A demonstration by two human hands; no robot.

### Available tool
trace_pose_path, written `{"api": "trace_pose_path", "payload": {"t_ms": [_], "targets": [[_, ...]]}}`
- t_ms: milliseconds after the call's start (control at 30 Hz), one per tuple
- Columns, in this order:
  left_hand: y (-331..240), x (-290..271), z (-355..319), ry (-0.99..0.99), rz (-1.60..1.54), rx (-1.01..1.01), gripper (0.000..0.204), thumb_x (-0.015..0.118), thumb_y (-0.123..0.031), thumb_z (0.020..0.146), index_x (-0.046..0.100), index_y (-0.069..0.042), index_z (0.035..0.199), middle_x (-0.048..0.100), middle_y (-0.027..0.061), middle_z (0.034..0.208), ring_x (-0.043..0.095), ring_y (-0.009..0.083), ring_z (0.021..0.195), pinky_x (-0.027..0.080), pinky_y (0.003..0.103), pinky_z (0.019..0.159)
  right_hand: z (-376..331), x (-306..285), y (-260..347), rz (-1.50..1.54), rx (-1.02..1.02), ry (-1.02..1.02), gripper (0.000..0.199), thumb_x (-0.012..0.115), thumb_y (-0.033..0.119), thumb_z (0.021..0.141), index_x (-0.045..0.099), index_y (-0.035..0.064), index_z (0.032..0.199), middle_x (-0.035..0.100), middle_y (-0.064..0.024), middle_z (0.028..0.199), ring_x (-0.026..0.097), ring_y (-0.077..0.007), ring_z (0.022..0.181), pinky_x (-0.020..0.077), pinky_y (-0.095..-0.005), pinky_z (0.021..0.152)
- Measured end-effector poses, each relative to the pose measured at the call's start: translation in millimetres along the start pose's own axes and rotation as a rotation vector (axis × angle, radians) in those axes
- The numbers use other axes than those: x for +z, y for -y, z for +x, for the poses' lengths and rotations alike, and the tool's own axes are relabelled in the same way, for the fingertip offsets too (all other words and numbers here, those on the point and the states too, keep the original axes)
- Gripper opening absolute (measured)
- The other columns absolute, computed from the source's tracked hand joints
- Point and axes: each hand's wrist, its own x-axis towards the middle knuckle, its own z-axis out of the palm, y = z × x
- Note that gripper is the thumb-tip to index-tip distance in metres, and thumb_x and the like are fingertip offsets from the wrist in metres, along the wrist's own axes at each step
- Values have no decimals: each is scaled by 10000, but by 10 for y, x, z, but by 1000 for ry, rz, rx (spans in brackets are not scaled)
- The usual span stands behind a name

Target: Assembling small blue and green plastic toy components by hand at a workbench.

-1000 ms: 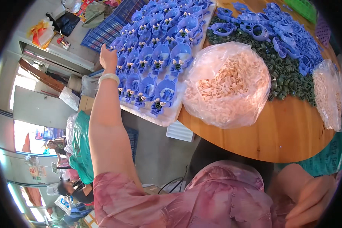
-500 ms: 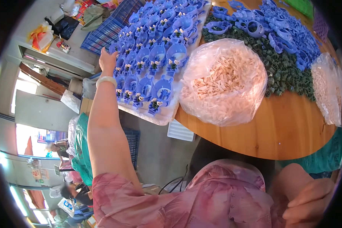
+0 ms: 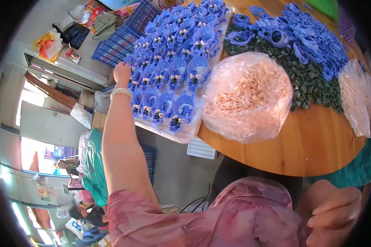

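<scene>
My left arm stretches forward to the left edge of a white tray (image 3: 169,131) filled with rows of blue plastic parts (image 3: 182,108), round cups with small dark-and-white figures at their fronts. At that edge my left hand (image 3: 122,75) is closed beside the outer blue parts; what its fingers grip is hidden. My right hand (image 3: 336,216) is low at the right, near my body, with its fingers curled in; anything inside it is out of sight. The tray lies partly on a round wooden table (image 3: 309,150).
A clear plastic bag of small pale pieces (image 3: 251,94) sits beside the tray. Behind it lie heaps of dark green parts (image 3: 313,86) and blue frames (image 3: 305,33). A second bag of pale pieces (image 3: 354,99) is at the right edge. Blue crates (image 3: 118,39) stand beyond the tray.
My left hand has drawn slightly nearer along the tray's edge, and its fingers are more folded. The whole scene has shifted a little right and down. My right hand stays low, fingers curled.
</scene>
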Motion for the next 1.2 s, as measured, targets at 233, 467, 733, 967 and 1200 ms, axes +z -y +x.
{"api": "trace_pose_path", "payload": {"t_ms": [233, 467, 733, 967, 1200], "targets": [[-414, 65, 184, 23, -68, -119, 249, 600, -292, 802, 686, -78, 896, 650, 161, 961, 611, 328, 920, 475, 428, 789, -19, 305, -1085, -31, -376, -603, 117, 476, -33, 795, 524, 40, 873, 591, -122, 721, 514, -174, 483, 387, -268, 419], [-243, 56, 494, 72, 78, 41, 239, 586, -284, 819, 686, -72, 861, 649, 173, 925, 622, 340, 885, 491, 431, 772, 228, 432, -1197, -35, -57, -545, 164, 465, -55, 818, 558, 29, 925, 593, -175, 799, 478, -109, 481, 378, -210, 436], [-93, 430, 734, 163, 251, 196, 312, 556, -317, 843, 684, -34, 822, 644, 206, 869, 636, 336, 839, 524, 411, 753, 322, 419, -1294, -156, -13, -409, 203, 506, -62, 696, 607, 52, 830, 630, -119, 810, 519, -146, 520, 394, -241, 459], [-94, 492, 819, 206, 191, 319, 348, 543, -354, 810, 688, -39, 774, 651, 183, 847, 630, 340, 829, 504, 416, 754, 309, 399, -1299, -245, 28, -352, 247, 523, -51, 622, 626, 61, 817, 635, -106, 803, 580, -217, 619, 410, -297, 522], [15, 194, 576, 212, -175, 88, 356, 551, -385, 766, 697, -60, 771, 655, 164, 822, 624, 329, 833, 491, 399, 760, 400, 399, -1281, -199, -50, -338, 248, 532, -89, 635, 619, 27, 836, 620, -128, 807, 580, -229, 612, 417, -276, 503]]}}
